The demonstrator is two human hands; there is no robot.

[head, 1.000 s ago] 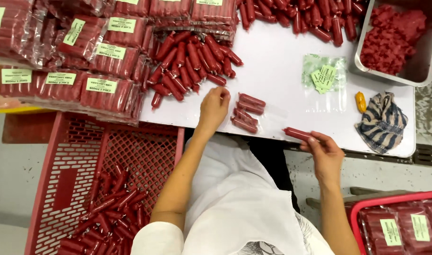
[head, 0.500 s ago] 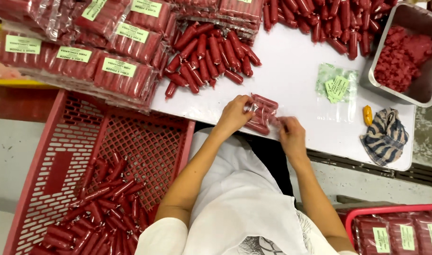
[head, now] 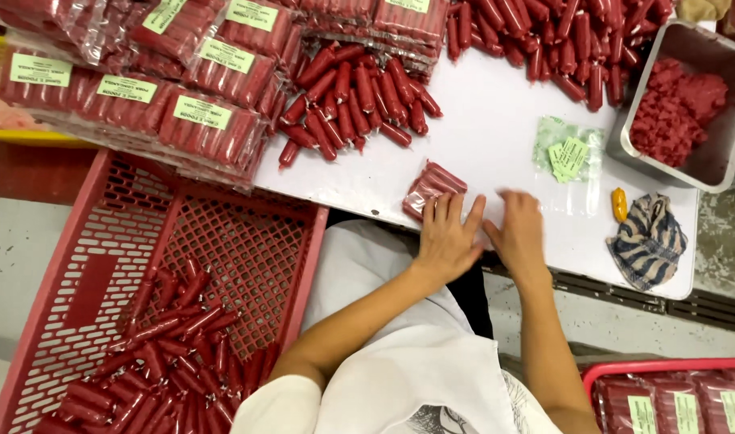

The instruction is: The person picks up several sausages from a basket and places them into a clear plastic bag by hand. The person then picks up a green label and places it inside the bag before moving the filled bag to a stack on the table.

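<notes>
Step in hand: I judge I am bagging a small batch of red sausages; my left hand (head: 446,237) lies flat on the white table top (head: 496,137), fingers spread and holding nothing, its fingertips touching the near end of the small clear bag of short red sausages (head: 433,186).
Right grip: my right hand (head: 519,233) is just beside my left, palm down; it is blurred, so I cannot tell whether the fingers pinch anything.
Where the bag is: just beyond my left fingertips, lying slantwise, tilted away to the right.
Next move calls for: I judge a light pinch at the bag's open edge, with the other hand steadying it so that the sausages do not slide out.
Beyond my hands: a loose heap of red sausages (head: 355,100), well clear of my fingers.
Far left of my grip: stacked clear packs of sausages with pale green labels (head: 142,96).
Right of my right hand: a clear bag of small green labels (head: 568,157), then a small yellow object (head: 618,204) and a striped blue and white cloth (head: 647,241); further out, a grey metal tray of red mince (head: 679,108).
Below my left arm: a red plastic crate (head: 247,249) holding more sausages.
In the way: nothing lies between my hands and the bag; the label bag is the nearest thing to brush.
</notes>
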